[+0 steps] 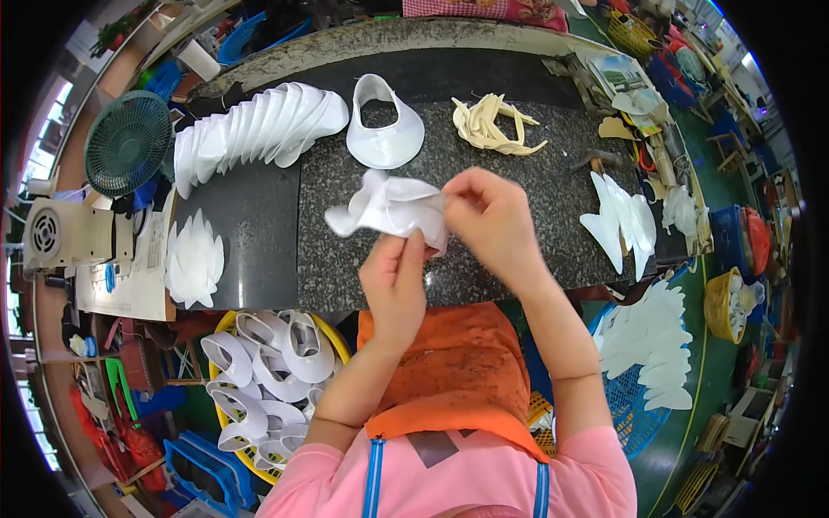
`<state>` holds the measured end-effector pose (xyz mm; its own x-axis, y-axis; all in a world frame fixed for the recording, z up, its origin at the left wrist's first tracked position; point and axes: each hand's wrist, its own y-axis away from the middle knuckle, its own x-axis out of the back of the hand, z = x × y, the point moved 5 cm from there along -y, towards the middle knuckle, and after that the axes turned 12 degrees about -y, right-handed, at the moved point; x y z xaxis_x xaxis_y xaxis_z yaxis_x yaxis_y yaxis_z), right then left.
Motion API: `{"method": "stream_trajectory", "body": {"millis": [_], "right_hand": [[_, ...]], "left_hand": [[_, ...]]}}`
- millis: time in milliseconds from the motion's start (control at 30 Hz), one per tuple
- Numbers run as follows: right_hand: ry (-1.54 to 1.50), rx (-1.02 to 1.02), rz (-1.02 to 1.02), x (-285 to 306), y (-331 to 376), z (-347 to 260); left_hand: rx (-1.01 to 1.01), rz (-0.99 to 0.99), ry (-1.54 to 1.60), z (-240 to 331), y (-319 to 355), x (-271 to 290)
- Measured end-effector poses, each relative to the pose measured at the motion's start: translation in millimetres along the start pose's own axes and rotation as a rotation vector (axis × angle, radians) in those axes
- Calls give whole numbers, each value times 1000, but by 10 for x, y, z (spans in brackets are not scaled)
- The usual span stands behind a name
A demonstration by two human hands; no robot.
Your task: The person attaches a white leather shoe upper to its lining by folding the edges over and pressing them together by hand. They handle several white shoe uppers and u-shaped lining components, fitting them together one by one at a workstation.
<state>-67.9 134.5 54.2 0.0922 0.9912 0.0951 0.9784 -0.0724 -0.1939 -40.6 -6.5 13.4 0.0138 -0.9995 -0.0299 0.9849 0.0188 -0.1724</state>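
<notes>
Head view looks down on a dark speckled stone worktop (345,250), above which both hands work on 1 soft white shaped piece (389,207). Left hand (395,276) comes up from below, its thumb and fingers pinched shut on the lower right edge of the white piece. Right hand (492,216) sits just beside it on the right, fingers curled and pinched on the same piece's right end, so the 2 hands almost touch. The piece is crumpled and folded, held over the middle of the worktop.

Behind it on the stone lies a white visor-shaped piece (384,129), and to its left a long fanned row of white cut pieces (259,129). A heap of cream strips (492,125) lies to the right of the visor shape. More white cut pieces (622,220) stand near the worktop's right edge, and a small stack of white pieces (192,259) rests at the left. A green fan (128,142) stands far left. Below the worktop's front edge, a yellow basket (226,423) holds finished white visor shapes, and a blue basket (635,414) at the right carries another stack of white pieces. An orange apron (449,371) covers the person's lap.
</notes>
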Motion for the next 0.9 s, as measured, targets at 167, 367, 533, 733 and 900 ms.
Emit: {"method": "stream_trajectory", "body": {"millis": [167, 367, 533, 733, 900], "right_hand": [[-670, -292, -52, 55, -114, 231], [-370, -60, 153, -86, -135, 19], [-24, 165, 206, -229, 16, -196], [-146, -55, 137, -108, 11, -25], [-265, 198, 275, -234, 27, -87]], "left_hand": [[62, -219, 334, -44, -173, 83], [163, -240, 729, -1, -193, 74], [103, -160, 601, 163, -168, 53], [256, -155, 734, 41, -231, 83], [170, -179, 404, 53, -65, 22]]}}
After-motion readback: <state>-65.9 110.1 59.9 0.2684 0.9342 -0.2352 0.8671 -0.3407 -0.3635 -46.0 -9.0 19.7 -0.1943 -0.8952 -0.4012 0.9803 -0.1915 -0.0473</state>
